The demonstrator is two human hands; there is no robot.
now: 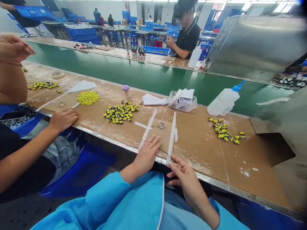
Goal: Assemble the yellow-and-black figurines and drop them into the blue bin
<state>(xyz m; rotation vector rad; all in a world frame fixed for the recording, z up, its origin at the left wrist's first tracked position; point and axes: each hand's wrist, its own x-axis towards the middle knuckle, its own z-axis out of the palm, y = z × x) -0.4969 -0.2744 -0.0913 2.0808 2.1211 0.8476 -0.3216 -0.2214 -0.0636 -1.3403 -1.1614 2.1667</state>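
Matt brown cardboard bench covering [201,153], rough and scuffed, brushed steel hood [254,48], translucent plastic squeeze bottle [223,102], smooth blue cloth sleeve [144,198]

I can read no text, label, brand, number or sign in this view. The white squeeze bottle [223,103] ahead of my right hand [185,179] shows no legible marking. The blue plastic crate [155,50] well beyond my hands is likewise unreadable at this distance.
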